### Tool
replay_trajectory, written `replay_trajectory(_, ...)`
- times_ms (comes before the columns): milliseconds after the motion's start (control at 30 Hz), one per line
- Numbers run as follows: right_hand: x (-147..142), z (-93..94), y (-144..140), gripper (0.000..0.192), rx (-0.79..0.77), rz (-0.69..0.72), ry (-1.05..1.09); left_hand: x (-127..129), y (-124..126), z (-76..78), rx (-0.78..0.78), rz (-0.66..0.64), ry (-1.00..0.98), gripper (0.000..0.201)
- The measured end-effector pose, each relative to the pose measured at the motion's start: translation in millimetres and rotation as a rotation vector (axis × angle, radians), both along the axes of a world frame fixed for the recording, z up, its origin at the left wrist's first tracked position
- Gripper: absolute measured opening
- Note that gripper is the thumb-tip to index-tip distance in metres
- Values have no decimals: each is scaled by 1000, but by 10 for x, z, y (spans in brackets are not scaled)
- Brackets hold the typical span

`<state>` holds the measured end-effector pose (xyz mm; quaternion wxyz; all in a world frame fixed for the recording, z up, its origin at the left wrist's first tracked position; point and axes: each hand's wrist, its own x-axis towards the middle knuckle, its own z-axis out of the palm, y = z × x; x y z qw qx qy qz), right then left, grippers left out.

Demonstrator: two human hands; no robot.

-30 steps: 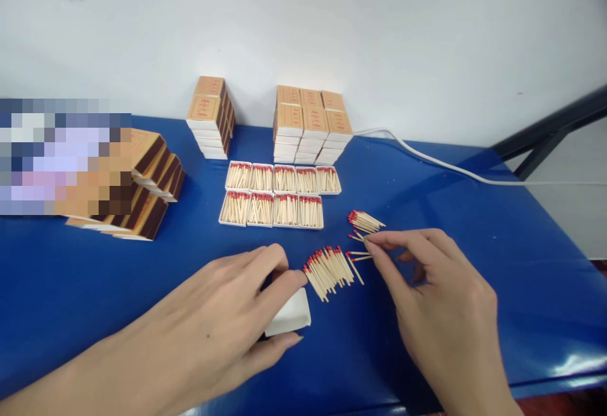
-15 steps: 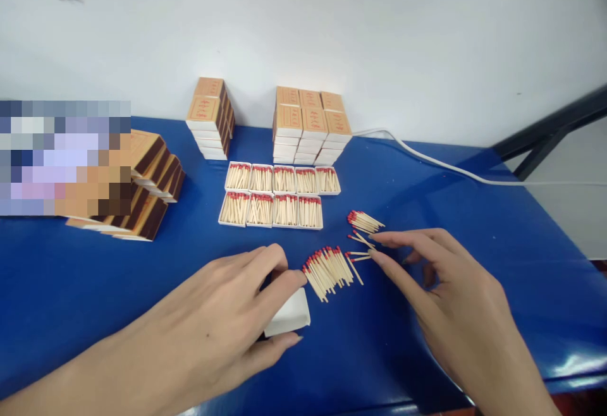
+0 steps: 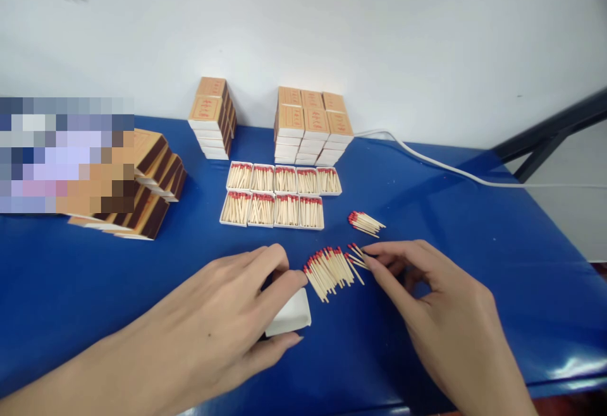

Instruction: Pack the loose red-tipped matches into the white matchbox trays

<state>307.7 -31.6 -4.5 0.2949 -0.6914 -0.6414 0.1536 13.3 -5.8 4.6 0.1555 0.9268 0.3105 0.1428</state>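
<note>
Low on the left, my left hand point(image 3: 237, 308) is closed round a white matchbox tray point(image 3: 290, 313), whose visible inside is bare. Its index fingertip touches the edge of a fanned row of red-headed matches point(image 3: 332, 270) on the table. At the row's right end, my right hand point(image 3: 427, 296) pinches a few matches point(image 3: 359, 258) between thumb and index finger, their heads pointing left. Just beyond those fingers lies a smaller pile of matches point(image 3: 365, 222). Two rows of filled matchbox trays point(image 3: 286, 210) stand side by side farther back.
Stacked matchboxes point(image 3: 313, 122) stand by the white wall, with a narrower stack point(image 3: 211, 116) to their left. More matchboxes point(image 3: 152, 207) are piled at the left, beside a blurred-out patch. A white cable point(image 3: 441, 164) crosses the blue table point(image 3: 427, 207) at the back right.
My right thumb and index finger have drawn closer together and shifted slightly left, bringing the loose matches nearer the fanned row. My left hand keeps its hold on the tray.
</note>
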Motion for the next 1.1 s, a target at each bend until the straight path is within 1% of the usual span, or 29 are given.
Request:
replay_trajectory(200, -112, 62, -79, 20, -37, -9, 33, -12, 5, -4, -21, -8, 6, 42)
replay_trajectory(400, -187, 66, -103, 18, -41, 12, 66, -20, -4, 1, -36, -11, 6, 37)
replay_trajectory(467, -160, 51, -86, 19, -8, 18, 29, -21, -9, 0, -22, -8, -2, 39)
replay_trajectory(600, -50, -1, 31, 19, 162, -30, -129, -13, -11, 5, -5, -5, -12, 45)
replay_trajectory(667, -8, -24, 108, 20, 210, -17, -177, -11, -9, 9, 0, 1, -9, 47)
replay_trajectory(833, -5, -62, 210, 21, 244, 36, -231, -16, -17, 3, 0, -2, -17, 47)
replay_trajectory(1033, -21, -104, 207, 21, 242, 26, -235, -12, -21, 8, 6, -6, -7, 48)
replay_trajectory(1100, -10, -107, 200, 25, 230, 19, -223, -15, -22, 9, 14, -3, -10, 48)
